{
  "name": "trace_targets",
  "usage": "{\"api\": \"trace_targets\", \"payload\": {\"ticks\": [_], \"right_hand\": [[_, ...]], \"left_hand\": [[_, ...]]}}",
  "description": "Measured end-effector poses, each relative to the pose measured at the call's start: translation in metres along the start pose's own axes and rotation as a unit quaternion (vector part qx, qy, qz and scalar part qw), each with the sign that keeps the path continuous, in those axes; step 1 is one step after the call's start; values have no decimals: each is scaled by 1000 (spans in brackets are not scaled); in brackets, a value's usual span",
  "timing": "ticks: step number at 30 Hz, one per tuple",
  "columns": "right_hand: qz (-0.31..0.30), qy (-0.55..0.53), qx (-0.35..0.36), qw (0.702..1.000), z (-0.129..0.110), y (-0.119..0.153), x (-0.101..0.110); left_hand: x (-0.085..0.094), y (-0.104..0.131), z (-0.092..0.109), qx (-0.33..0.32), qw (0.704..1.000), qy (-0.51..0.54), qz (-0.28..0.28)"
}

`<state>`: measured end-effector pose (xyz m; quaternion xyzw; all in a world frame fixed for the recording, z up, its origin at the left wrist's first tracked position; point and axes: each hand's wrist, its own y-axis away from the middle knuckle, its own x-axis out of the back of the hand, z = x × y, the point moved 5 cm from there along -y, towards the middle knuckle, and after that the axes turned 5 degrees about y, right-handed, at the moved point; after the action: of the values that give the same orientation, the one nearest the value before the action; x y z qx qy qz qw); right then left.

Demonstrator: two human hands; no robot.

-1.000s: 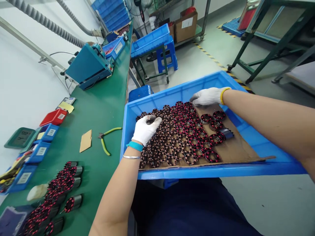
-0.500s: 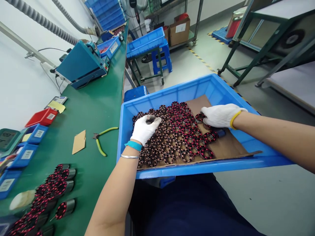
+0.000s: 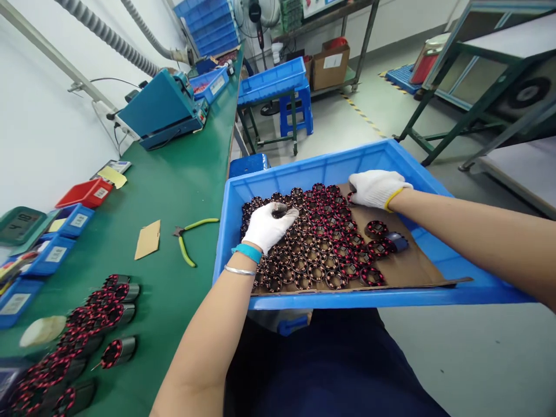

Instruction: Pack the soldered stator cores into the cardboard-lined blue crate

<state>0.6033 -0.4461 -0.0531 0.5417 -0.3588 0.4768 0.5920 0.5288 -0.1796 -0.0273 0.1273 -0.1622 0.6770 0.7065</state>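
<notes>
A blue crate [image 3: 369, 298] lined with brown cardboard [image 3: 419, 266] holds rows of ring-shaped wound cores, copper-coloured ones [image 3: 313, 255] at the left and red ones [image 3: 343, 252] toward the right. My left hand [image 3: 269, 226], in a white glove, rests over the copper-coloured rows with its thumb and fingers curled round a dark ring. My right hand [image 3: 376, 188], gloved too, is at the far right end of the red rows, its fingertips closed on a red-wound core that is mostly hidden. Near the crate's right side, one core [image 3: 397, 242] lies on its side.
On the green bench [image 3: 174, 179] at left lie green-handled cutters [image 3: 186, 237], a cardboard piece [image 3: 147, 239] and more red cores [image 3: 99, 315]. Small bins [image 3: 72, 220] and a teal machine [image 3: 158, 110] stand along the wall. Beyond the crate is a blue tray [image 3: 273, 81] on a stand.
My right hand has moved up and away from the loose cores at the right, toward the far end of the red rows. My left hand keeps its place over the copper-coloured cores. The view has shifted slightly.
</notes>
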Motion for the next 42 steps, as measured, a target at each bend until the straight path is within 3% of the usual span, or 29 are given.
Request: {"api": "trace_targets", "payload": {"ticks": [6, 11, 16, 20, 24, 28, 32, 35, 42], "right_hand": [[-2, -29, 55, 998, -6, -25, 7], [29, -32, 2, 999, 14, -12, 16], [11, -5, -12, 1000, 15, 7, 4], [-9, 4, 47, 999, -4, -2, -10], [-26, 12, 58, 998, -1, -12, -6], [-66, 34, 66, 995, 12, 8, 1], [-146, 65, 68, 985, 11, 44, -14], [-169, 78, 61, 981, 2, 58, -26], [-88, 15, 23, 996, 0, 25, -17]], "left_hand": [[2, -2, -4, 5, 1000, -8, 0], [2, -3, -3, -4, 1000, -24, 1], [0, -4, -3, -1, 1000, -21, -3], [-2, -3, -3, 7, 1000, -11, -9], [-2, -2, -4, 1, 1000, -14, -11], [-1, -3, -5, -3, 1000, -23, -11], [-2, -4, -5, -4, 999, -27, -17], [-3, -3, -1, -9, 999, -26, -21], [-1, 3, 5, 8, 999, -31, -26]]}}
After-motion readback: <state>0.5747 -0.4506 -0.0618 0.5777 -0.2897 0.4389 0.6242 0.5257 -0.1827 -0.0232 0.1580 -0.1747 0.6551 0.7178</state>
